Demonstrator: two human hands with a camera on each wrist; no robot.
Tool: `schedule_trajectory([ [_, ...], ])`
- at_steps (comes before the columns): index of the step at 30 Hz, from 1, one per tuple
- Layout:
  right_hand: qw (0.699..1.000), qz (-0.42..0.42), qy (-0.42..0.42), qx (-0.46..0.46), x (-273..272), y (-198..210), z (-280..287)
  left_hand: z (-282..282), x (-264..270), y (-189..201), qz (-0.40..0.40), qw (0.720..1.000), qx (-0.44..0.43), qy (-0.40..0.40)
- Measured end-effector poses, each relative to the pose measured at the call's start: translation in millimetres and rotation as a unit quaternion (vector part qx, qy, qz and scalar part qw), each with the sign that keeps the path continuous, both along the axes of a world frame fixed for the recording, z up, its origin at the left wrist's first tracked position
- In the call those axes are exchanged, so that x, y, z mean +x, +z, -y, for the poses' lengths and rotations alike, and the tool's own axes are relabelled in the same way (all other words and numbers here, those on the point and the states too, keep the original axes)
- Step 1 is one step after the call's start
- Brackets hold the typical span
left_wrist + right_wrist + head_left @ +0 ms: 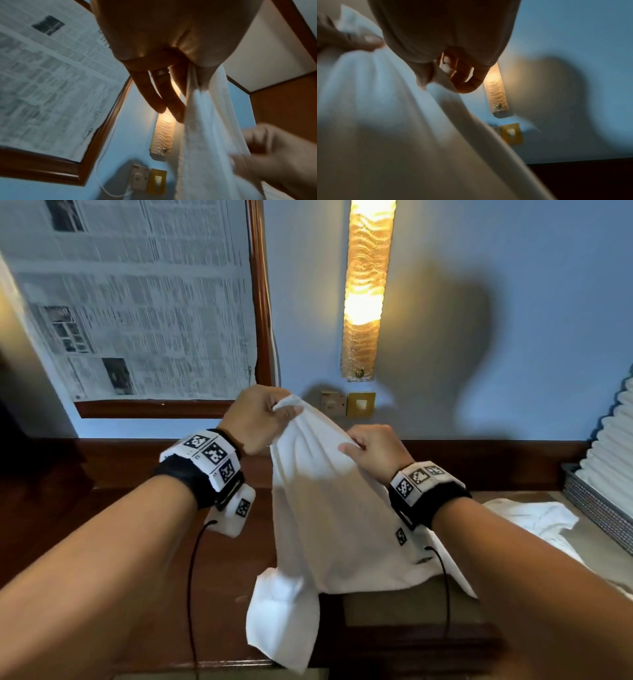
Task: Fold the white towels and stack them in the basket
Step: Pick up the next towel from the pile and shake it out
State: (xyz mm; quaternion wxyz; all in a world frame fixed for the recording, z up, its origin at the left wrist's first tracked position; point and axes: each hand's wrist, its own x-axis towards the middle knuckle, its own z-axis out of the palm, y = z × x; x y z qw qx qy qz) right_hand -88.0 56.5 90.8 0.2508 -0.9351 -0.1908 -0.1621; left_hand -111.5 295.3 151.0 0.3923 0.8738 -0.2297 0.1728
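1. Up front, the left hand (255, 419) pinches the top edge of a white terry towel (322, 501) between thumb and forefinger; in the left wrist view its other fingers (163, 97), one with a metal ring (160, 73), hang straighter beside the cloth.
2. At 4 o'clock from it, close by, the right hand (375, 450) pinches the same edge between thumb and curled fingers.
3. Between the two grips the cloth bunches into folds; below them it hangs in the air, its lower corner drooping toward 6 o'clock over the front of the dark brown wooden counter (239, 594).
4. Both wrists wear black bands with white marker cubes (212, 455), each trailing a thin black cable.
5. At 4 o'clock from the right hand a second white towel (534, 522) lies crumpled on the beige counter top.
6. At 3 o'clock, on the frame's edge, a grey woven basket (596, 505) holds stacked folded white towels (613, 450).
7. On the blue wall at 12 o'clock glows a tall amber wall lamp (366, 289); at 10 o'clock, newspaper sheets (137, 302) cover a wood-framed panel.
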Motion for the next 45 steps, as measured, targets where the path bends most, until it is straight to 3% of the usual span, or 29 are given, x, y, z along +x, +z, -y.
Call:
schedule_trajectory([
  [4, 0.987, -0.091, -0.103, -0.082, 1.4, -55.1, 51.1, -35.1, -7.0, -0.1, -0.007, 0.999, -0.017, 0.037],
  [7, 0.969, -0.161, -0.189, -0.008, -1.2, -65.9, 82.9, -43.8, -10.4, -3.5, -0.019, 0.998, -0.049, 0.046],
  [10, 0.969, -0.074, -0.198, 0.131, 10.1, -42.1, 81.4, -29.6, -8.8, -7.1, -0.051, 0.995, -0.086, 0.019],
  [13, 0.974, 0.039, -0.079, 0.208, 14.4, 7.5, 48.4, 4.6, 3.0, -5.4, -0.078, 0.986, -0.14, -0.053],
  [16, 0.971, 0.17, 0.021, 0.168, 11.5, 51.2, 22.4, 54.0, 20.0, -6.7, -0.09, 0.982, -0.129, -0.107],
  [18, 0.966, 0.189, 0.023, 0.178, 11.8, 68.6, 25.4, 87.4, 28.7, -11.2, -0.096, 0.977, -0.144, -0.123],
  [23, 0.961, 0.241, 0.009, 0.136, 17.4, 55.6, 68.9, 130.5, 54.5, -7.3, -0.079, 0.969, -0.208, -0.11],
  [26, 0.977, 0.194, -0.01, 0.083, 22.7, 14.8, 103.6, 142.1, 70.9, 1.6, -0.073, 0.975, -0.183, -0.104],
  [29, 0.99, 0.015, -0.111, 0.084, 30.3, -35.3, 159.7, 146.5, 80.7, 5.2, -0.088, 0.973, -0.186, -0.109],
  [32, 0.961, -0.14, -0.219, 0.09, 22.4, -78.7, 216.6, 145.6, 84.8, 3.6, -0.138, 0.958, -0.226, -0.11],
  [34, 0.942, -0.126, -0.27, 0.152, 24.5, -82.2, 232.3, 151.2, 83.3, -2.8, -0.174, 0.949, -0.232, -0.121],
  [36, 0.943, -0.059, -0.259, 0.199, 33.6, -58.9, 221.5, 162.5, 79.1, -9.6, -0.202, 0.941, -0.232, -0.139],
  [39, 0.964, 0.032, -0.112, 0.237, 37.3, 4.0, 173.8, 186.6, 71.4, -15.0, -0.191, 0.942, -0.232, -0.146],
  [41, 0.957, 0.06, -0.028, 0.284, 32.6, 42.4, 145.3, 200.4, 65.5, -14.9, -0.183, 0.935, -0.259, -0.162],
  [43, 0.956, 0.088, -0.036, 0.276, 29.0, 69.8, 132.5, 207.2, 61.1, -14.2, -0.169, 0.935, -0.257, -0.176],
  [45, 0.968, 0.124, -0.072, 0.208, 20.4, 84.6, 128.3, 204.6, 55.8, -9.4, -0.13, 0.949, -0.232, -0.17],
])
